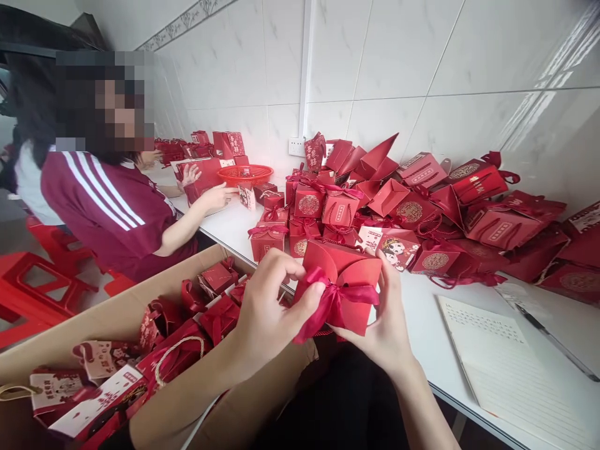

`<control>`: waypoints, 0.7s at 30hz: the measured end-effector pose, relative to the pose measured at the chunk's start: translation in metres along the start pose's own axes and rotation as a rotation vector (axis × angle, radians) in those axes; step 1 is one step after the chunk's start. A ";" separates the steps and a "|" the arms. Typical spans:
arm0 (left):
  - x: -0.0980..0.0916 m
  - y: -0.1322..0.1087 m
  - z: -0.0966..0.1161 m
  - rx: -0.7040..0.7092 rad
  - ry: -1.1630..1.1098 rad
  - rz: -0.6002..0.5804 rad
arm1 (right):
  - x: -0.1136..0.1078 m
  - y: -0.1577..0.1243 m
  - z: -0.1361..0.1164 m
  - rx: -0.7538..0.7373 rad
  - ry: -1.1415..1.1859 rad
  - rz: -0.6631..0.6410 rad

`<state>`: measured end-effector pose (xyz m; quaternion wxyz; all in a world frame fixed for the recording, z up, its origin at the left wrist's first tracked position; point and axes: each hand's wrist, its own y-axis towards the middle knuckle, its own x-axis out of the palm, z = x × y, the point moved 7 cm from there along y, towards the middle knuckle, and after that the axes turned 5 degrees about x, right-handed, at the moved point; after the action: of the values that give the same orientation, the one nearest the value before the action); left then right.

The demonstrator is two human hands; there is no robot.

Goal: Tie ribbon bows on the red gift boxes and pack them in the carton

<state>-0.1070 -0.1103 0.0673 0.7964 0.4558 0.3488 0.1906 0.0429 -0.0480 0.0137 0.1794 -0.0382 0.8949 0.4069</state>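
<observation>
A red gift box (359,306) with curved, overlapping flaps is held up between my two hands, just over the near edge of the table. A dark red ribbon bow (335,292) crosses its face. My left hand (276,300) pinches the bow's left loop between thumb and index finger, at the box's left side. Around the right side and underneath, the fingers of my right hand (391,312) grip the box. Behind it stands a pile of red gift boxes (308,205), some tied with ribbon or cord.
A cardboard carton (117,315) full of boxes is at lower left. An open notebook (487,337) and a pen (553,340) lie on the white table (417,300) at right. At left, a co-worker (107,194) reaches over the table near a red basket (246,174).
</observation>
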 end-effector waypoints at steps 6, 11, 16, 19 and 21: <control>0.002 -0.013 0.028 0.422 0.117 0.066 | 0.000 -0.004 0.001 0.023 -0.020 0.036; 0.005 -0.020 0.037 0.546 0.172 0.044 | 0.000 -0.008 0.004 0.088 0.050 0.042; 0.003 -0.023 0.035 0.460 0.144 0.046 | -0.001 -0.007 0.003 0.103 0.066 0.047; 0.006 -0.026 0.037 0.531 0.172 0.027 | -0.001 -0.008 0.003 0.114 0.049 0.047; 0.004 -0.026 0.031 0.519 0.128 0.075 | -0.002 -0.008 0.003 0.113 0.033 0.044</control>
<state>-0.0816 -0.1395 0.0544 0.6217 0.6442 0.4186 0.1527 0.0479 -0.0513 0.0066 0.1576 -0.0148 0.9199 0.3587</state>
